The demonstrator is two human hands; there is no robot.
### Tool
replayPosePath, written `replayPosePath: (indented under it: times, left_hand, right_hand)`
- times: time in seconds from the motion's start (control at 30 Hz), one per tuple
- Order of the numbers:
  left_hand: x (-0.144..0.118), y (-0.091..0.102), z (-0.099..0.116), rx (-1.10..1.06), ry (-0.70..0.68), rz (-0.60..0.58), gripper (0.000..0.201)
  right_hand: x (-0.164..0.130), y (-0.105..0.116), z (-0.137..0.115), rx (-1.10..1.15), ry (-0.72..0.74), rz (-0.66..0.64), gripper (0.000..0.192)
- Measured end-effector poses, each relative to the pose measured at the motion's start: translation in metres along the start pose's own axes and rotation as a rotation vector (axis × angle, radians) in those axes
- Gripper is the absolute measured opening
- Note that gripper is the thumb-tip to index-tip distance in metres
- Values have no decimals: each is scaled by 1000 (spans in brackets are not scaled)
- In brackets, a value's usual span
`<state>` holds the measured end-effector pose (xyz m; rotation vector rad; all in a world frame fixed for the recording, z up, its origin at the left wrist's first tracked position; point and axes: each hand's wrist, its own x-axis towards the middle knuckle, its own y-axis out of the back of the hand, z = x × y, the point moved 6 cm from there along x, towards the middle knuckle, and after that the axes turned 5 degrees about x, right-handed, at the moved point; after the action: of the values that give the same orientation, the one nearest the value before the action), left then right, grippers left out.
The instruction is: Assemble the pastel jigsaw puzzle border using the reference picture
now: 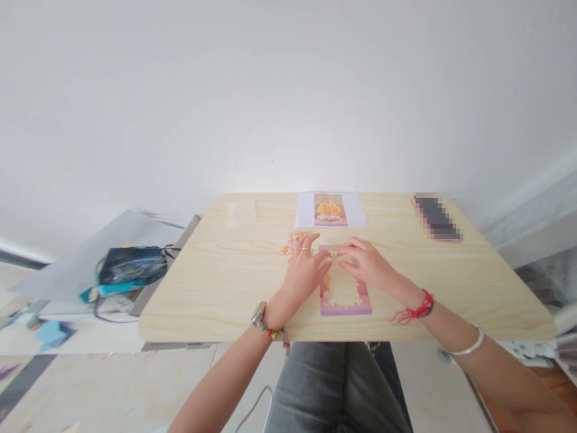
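A small puzzle piece (334,259) shows between the fingertips of both hands, above the upper part of a partly assembled jigsaw puzzle (346,310). My left hand (303,267) pinches at the piece's left side, with a ringed finger raised. From the right, my right hand (370,263) has its thumb and index finger closed on the same piece. The puzzle forms a pink and purple border around a bare middle, and my fingers cover part of its top. Loose puzzle pieces (297,239) lie in a heap just beyond my left hand.
Behind the puzzle, a white sheet with a printed pumpkin picture (330,210) lies against the wall. A phone (436,218) rests at the table's back right, and a pale translucent packet (242,211) at back left. Left of the table (198,300) is a dark pouch (132,266) with cables.
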<state>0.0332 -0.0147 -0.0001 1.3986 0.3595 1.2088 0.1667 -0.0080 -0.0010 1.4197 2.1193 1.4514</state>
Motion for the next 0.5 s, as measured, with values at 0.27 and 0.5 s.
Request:
replayPosePath:
  times: [0.27, 0.5]
  left_hand:
    - [15, -3, -7, 18, 19, -57, 13]
    - [13, 1, -9, -365, 5, -79, 15]
  right_hand:
    - [13, -1, 12, 19, -6, -8, 10]
    - [3, 14, 2, 138, 32, 51, 9]
